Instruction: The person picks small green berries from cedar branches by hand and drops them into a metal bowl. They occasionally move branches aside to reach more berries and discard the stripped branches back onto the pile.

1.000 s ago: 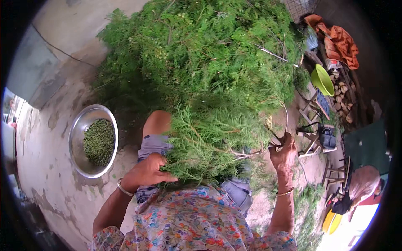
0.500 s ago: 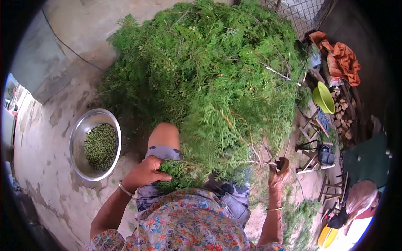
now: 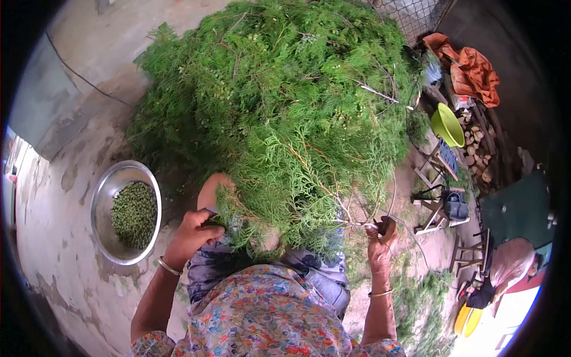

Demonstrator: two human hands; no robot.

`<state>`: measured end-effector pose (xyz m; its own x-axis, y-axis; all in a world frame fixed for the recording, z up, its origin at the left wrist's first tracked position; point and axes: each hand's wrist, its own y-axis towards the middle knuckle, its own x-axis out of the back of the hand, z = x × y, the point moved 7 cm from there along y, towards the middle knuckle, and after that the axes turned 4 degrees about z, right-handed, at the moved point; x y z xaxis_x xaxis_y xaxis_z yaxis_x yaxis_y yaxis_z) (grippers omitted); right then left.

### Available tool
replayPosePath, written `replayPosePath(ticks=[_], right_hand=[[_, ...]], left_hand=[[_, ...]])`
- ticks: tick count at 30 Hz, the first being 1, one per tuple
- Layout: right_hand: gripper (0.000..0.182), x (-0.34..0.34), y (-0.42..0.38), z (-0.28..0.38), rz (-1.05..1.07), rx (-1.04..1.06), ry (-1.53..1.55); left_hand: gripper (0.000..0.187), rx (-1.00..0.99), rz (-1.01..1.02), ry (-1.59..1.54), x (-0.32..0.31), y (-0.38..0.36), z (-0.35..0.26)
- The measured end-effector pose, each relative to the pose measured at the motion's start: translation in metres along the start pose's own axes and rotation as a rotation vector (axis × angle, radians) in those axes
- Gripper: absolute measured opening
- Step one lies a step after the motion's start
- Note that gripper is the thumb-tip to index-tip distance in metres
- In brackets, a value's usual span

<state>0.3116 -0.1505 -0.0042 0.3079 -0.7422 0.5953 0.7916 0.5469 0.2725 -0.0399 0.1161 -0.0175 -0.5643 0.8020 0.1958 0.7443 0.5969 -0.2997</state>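
My right hand (image 3: 380, 238) is closed round the woody stem end of a leafy green branch (image 3: 306, 184), which fans out to the left over my lap. By my left knee, my left hand (image 3: 197, 233) has its thumb and fingers drawn together beside the left edge of the foliage; whatever is between them is too small to name. A large pile of green branches (image 3: 262, 77) rises in front of me. To the left, a metal bowl (image 3: 157, 208) holds small green cones (image 3: 134, 214).
At the right are a yellow-green basin (image 3: 447, 126), an orange cloth (image 3: 473, 74), stacked firewood (image 3: 477, 152) and wooden stools (image 3: 434, 217). A yellow container (image 3: 468, 321) is at the lower right. Loose sprigs (image 3: 422, 297) lie on the floor.
My left hand has come away from the sprig it was touching and moved slightly left. The branch in my right hand has shifted, and the whole view has moved a little.
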Motion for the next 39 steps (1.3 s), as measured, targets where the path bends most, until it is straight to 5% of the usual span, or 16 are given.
replayPosePath(ticks=[6,10,12,16,18,22,24,25,26,28,30,32,39], right_hand=[[0.061,-0.004,-0.006,-0.019,-0.037,-0.018,0.016],[0.064,-0.004,-0.007,-0.018,-0.044,-0.026,0.022],[0.064,-0.003,-0.007,-0.013,-0.044,-0.013,-0.006],[0.063,-0.004,-0.009,-0.010,-0.038,-0.051,0.012],[0.061,-0.002,-0.011,0.000,-0.037,-0.050,-0.027],[0.058,-0.004,-0.014,-0.018,-0.055,-0.068,-0.053],[0.051,-0.005,-0.018,-0.034,-0.076,0.158,-0.266],[0.042,-0.007,-0.015,-0.056,-0.005,-0.150,0.002],[0.042,-0.005,-0.015,-0.067,-0.027,-0.153,-0.003],[0.034,-0.009,-0.014,-0.095,-0.112,-0.354,0.509],[0.029,0.000,-0.008,-0.073,-0.021,-0.505,0.450],[0.042,0.013,-0.005,-0.051,-0.199,-0.402,0.480],[0.038,0.034,-0.019,-0.063,-0.213,-0.495,0.605]], left_hand=[[0.008,0.095,-0.118,-0.317,-0.005,0.003,0.009],[0.016,-0.037,-0.441,-0.308,0.015,0.002,0.000],[0.027,-0.282,-0.639,0.019,0.032,-0.004,-0.035],[0.031,-0.400,-0.803,0.141,0.035,-0.015,-0.099],[0.036,-0.565,-0.972,0.612,0.030,-0.029,-0.140],[0.037,-0.581,-0.941,0.314,0.031,-0.034,-0.153],[0.037,-0.607,-0.942,0.247,0.035,-0.033,-0.145],[0.036,-0.606,-0.888,0.244,0.038,-0.030,-0.138],[0.036,-0.606,-0.832,0.242,0.038,-0.026,-0.131],[0.034,-0.554,-0.766,0.129,0.037,-0.014,-0.114],[0.029,-0.339,-0.617,-0.105,0.031,0.006,-0.073],[0.024,-0.256,-0.568,-0.117,0.021,0.017,-0.044],[0.018,-0.244,-0.472,0.236,0.002,0.038,0.016]])
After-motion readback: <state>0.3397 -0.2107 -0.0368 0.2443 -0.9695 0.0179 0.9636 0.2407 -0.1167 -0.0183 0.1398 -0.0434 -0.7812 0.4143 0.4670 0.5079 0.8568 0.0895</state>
